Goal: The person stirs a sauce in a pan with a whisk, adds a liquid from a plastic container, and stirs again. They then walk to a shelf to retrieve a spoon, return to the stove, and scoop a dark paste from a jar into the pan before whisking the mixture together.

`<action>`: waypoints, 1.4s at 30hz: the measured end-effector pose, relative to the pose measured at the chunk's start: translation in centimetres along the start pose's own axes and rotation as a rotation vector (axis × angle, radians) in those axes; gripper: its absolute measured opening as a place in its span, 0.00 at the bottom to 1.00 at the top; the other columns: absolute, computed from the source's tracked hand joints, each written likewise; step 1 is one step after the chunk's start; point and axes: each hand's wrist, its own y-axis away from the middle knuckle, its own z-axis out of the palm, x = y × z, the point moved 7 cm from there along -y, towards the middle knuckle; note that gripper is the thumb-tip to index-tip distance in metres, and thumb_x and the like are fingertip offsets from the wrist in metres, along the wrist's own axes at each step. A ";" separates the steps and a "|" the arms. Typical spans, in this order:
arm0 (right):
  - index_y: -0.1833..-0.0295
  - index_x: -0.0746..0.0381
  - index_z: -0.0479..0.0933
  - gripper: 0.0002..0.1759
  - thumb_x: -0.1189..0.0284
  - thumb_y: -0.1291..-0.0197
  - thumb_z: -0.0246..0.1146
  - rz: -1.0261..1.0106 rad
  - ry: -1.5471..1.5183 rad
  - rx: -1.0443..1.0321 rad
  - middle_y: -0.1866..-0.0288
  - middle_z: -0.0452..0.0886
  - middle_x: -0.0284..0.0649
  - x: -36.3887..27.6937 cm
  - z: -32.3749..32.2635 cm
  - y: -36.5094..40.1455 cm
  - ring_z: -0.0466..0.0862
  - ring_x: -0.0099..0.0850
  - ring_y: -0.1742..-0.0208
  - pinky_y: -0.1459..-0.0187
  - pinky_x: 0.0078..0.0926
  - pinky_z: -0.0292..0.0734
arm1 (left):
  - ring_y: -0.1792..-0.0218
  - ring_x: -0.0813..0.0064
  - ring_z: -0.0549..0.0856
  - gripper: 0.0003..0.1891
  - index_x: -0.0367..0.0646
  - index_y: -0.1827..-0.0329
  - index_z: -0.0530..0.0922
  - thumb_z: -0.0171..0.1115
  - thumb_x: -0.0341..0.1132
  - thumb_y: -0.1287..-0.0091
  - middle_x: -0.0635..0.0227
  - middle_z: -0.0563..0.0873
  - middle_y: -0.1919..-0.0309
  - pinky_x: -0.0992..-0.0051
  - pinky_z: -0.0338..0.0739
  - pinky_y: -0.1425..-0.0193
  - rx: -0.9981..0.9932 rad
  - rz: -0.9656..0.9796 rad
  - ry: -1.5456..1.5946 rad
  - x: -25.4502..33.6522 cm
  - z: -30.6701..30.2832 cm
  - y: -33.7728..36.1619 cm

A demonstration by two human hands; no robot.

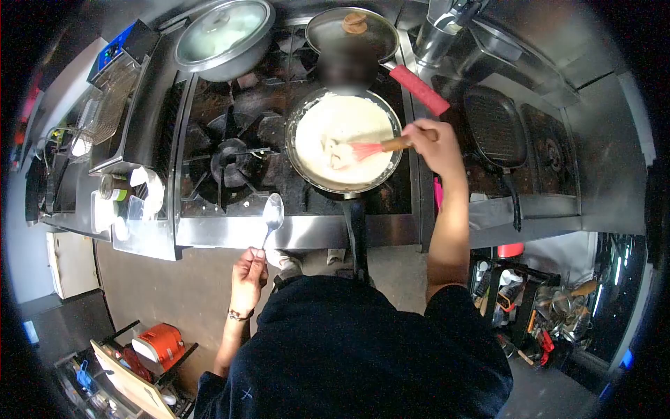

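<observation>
My right hand (434, 145) is closed round the wooden handle of a whisk (370, 149) with a red head. The whisk's head dips into a thick cream-coloured sauce (342, 119) in a frying pan (289, 148) on the stove. The pan's black handle (356, 237) points toward my body. In front of the stove's edge, my left hand (249, 276) grips a metal spoon (273, 213) by its handle, bowl upward. The spoon is apart from the pan, to its lower left.
A metal bowl with a clear lid (223, 42) stands at the back left of the stove (293, 222). Behind the pan is a lidded pan (352, 35) with a red handle sleeve (420, 91). A grill pan (495, 129) lies right; fryer baskets (105, 112) and a tin (114, 187) are left.
</observation>
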 end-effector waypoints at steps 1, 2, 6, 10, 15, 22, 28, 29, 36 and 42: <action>0.68 0.63 0.81 0.08 0.72 0.42 0.60 0.066 -0.026 -0.003 0.79 0.77 0.28 0.4 -1.1 0.2 0.69 0.13 0.80 0.77 0.14 0.60 | 0.86 0.91 0.59 0.13 0.44 0.68 0.69 0.50 0.41 0.27 0.82 0.66 0.85 0.86 0.51 0.84 0.009 -0.006 -0.014 0.0 0.0 0.2; 0.69 0.64 0.81 0.07 0.72 0.43 0.60 0.021 0.056 0.121 0.79 0.77 0.28 0.3 -3.0 0.1 0.68 0.13 0.80 0.78 0.14 0.58 | 0.86 0.91 0.59 0.13 0.44 0.68 0.69 0.50 0.41 0.27 0.82 0.66 0.85 0.86 0.51 0.84 0.013 -0.008 -0.014 0.0 -0.1 0.2; 0.67 0.67 0.81 0.10 0.70 0.41 0.62 0.021 0.050 0.251 0.77 0.81 0.34 1.1 -2.4 -0.8 0.76 0.16 0.73 0.69 0.17 0.69 | 0.86 0.91 0.60 0.13 0.45 0.68 0.69 0.50 0.41 0.27 0.81 0.66 0.85 0.86 0.52 0.84 0.006 0.023 0.006 -0.4 -0.5 0.0; 0.66 0.67 0.80 0.10 0.71 0.40 0.61 0.057 -0.016 0.010 0.75 0.81 0.33 -0.4 0.0 0.1 0.77 0.17 0.73 0.68 0.17 0.71 | 0.86 0.91 0.60 0.13 0.45 0.68 0.70 0.51 0.42 0.27 0.81 0.67 0.86 0.85 0.53 0.83 0.021 0.013 -0.054 -0.3 -0.1 -0.1; 0.68 0.67 0.79 0.09 0.72 0.39 0.60 0.096 0.056 0.339 0.77 0.79 0.30 -1.6 -7.1 2.5 0.74 0.16 0.74 0.71 0.18 0.68 | 0.86 0.91 0.60 0.13 0.44 0.68 0.71 0.50 0.42 0.27 0.81 0.67 0.86 0.85 0.53 0.83 0.038 0.006 -0.021 -0.5 -0.6 0.1; 0.67 0.66 0.76 0.08 0.72 0.42 0.62 -0.117 0.290 0.310 0.81 0.74 0.41 -3.5 -4.2 4.4 0.71 0.22 0.81 0.76 0.23 0.65 | 0.86 0.91 0.60 0.13 0.44 0.68 0.70 0.50 0.41 0.27 0.81 0.67 0.86 0.85 0.53 0.84 0.012 -0.002 -0.013 -0.5 -0.7 -0.2; 0.68 0.65 0.77 0.06 0.74 0.44 0.64 -0.051 0.193 0.101 0.79 0.76 0.40 -4.6 -1.0 6.9 0.77 0.26 0.79 0.74 0.21 0.69 | 0.86 0.91 0.60 0.13 0.44 0.69 0.69 0.50 0.41 0.27 0.81 0.67 0.86 0.85 0.53 0.83 0.013 0.020 -0.023 0.4 -0.3 -0.5; 0.67 0.65 0.77 0.07 0.73 0.45 0.65 0.017 0.186 0.060 0.78 0.77 0.41 -4.1 0.2 6.6 0.78 0.27 0.78 0.73 0.22 0.70 | 0.86 0.91 0.60 0.13 0.44 0.69 0.69 0.50 0.41 0.27 0.81 0.67 0.86 0.85 0.53 0.83 0.012 0.020 -0.023 0.4 -0.2 -0.5; 0.72 0.65 0.76 0.08 0.73 0.43 0.62 -0.095 0.265 0.102 0.82 0.75 0.39 -6.4 -1.2 6.1 0.76 0.25 0.82 0.77 0.21 0.67 | 0.86 0.91 0.60 0.14 0.44 0.70 0.69 0.50 0.41 0.27 0.81 0.67 0.85 0.85 0.53 0.83 0.005 -0.003 -0.046 0.0 -0.2 -0.3; 0.73 0.61 0.75 0.08 0.69 0.44 0.63 -0.199 0.387 0.154 0.80 0.77 0.42 -7.2 2.8 4.8 0.80 0.38 0.79 0.76 0.27 0.71 | 0.86 0.91 0.61 0.14 0.44 0.70 0.69 0.50 0.42 0.27 0.81 0.67 0.86 0.85 0.54 0.82 0.013 0.005 -0.077 0.0 0.1 0.0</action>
